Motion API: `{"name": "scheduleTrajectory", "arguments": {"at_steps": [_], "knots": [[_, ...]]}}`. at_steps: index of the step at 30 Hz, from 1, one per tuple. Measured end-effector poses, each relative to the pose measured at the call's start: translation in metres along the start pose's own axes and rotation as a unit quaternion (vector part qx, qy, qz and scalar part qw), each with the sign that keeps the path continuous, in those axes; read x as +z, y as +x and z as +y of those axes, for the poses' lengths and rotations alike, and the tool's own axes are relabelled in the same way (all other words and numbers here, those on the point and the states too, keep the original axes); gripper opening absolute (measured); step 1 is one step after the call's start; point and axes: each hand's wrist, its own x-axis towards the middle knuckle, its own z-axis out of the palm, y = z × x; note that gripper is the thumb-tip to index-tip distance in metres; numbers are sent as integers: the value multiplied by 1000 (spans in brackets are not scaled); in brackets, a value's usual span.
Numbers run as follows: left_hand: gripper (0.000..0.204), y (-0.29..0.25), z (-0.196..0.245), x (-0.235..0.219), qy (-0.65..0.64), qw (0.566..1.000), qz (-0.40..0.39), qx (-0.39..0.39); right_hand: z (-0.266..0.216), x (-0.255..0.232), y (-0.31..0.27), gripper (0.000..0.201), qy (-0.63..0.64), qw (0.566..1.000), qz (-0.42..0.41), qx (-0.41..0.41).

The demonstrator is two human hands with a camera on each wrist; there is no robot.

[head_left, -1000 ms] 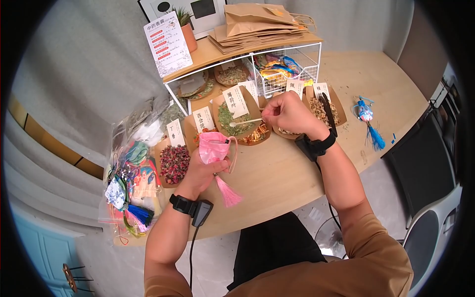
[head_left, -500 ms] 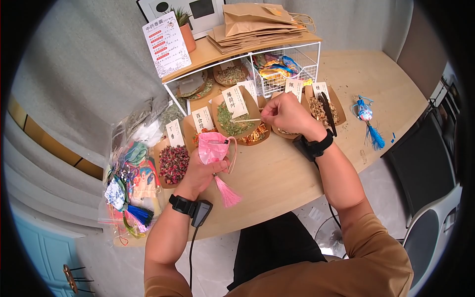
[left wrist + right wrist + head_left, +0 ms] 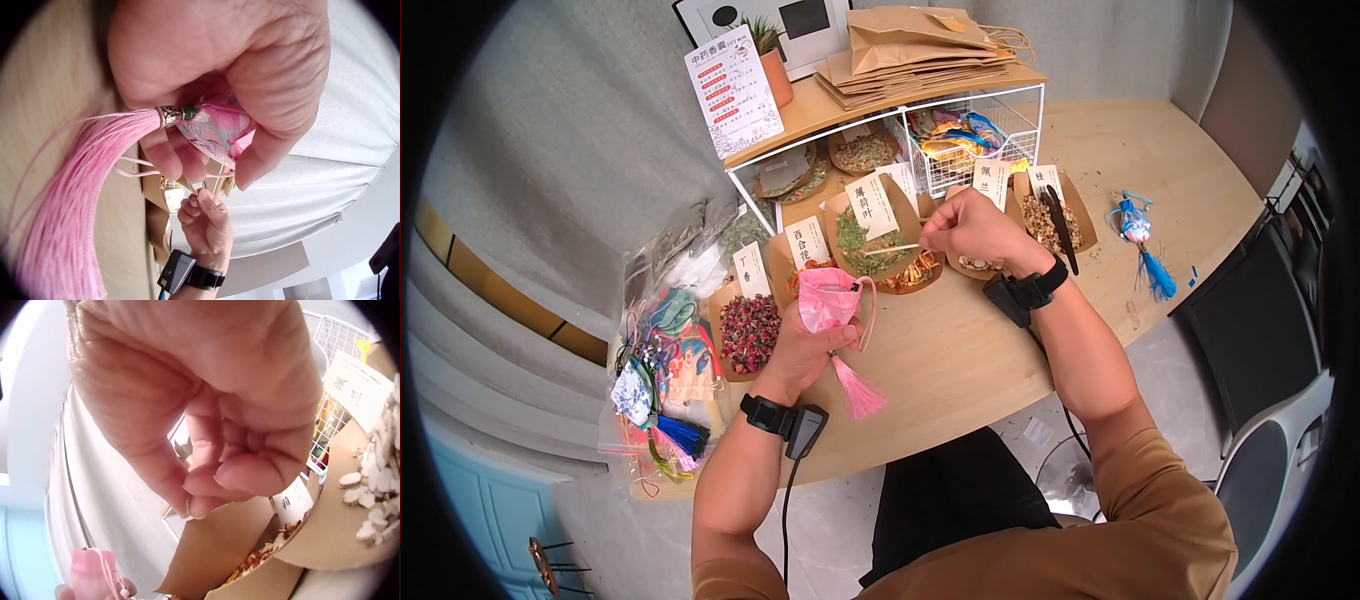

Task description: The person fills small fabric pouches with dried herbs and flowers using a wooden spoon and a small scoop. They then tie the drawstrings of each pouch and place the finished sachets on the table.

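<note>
My left hand (image 3: 800,350) grips a pink drawstring sachet pouch (image 3: 830,298), its mouth facing up. From its base hangs a pink tassel (image 3: 75,187) with a green bead and a silver-coloured cap. My right hand (image 3: 978,232) pinches the handle end of a slim, pale spoon (image 3: 897,249) between thumb and fingertips. The spoon reaches left over the paper tray of crushed green leaves (image 3: 855,240), where its tip overlaps the leaves. In the right wrist view the fingers hide most of the spoon.
Trays of dried rosebuds (image 3: 750,335), orange-brown flakes (image 3: 920,270) and pale chips (image 3: 1050,220) line the table, with label cards. Dark tongs (image 3: 1060,230) lie across one tray. A blue tasselled sachet (image 3: 1138,235) lies right, bagged sachets (image 3: 665,380) left; a shelf (image 3: 810,115) stands behind.
The spoon's pale bowl showed plainly a second ago; now its end blends in among the green leaves. The left hand and pouch have hardly moved.
</note>
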Motion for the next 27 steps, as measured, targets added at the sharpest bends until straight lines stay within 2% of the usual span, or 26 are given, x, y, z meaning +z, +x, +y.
{"name": "scheduleTrajectory", "arguments": {"at_steps": [17,24,27], "knots": [[42,-2,3,3,-5,1000,-1,3,12,-7,9,4,196,978,-4,64],[45,-1,2,1,-8,1000,-4,2,3,-14,3,8,227,973,-10,39],[45,-2,3,2,-11,1000,-4,5,-8,-15,-6,8,239,970,-44,7]]}}
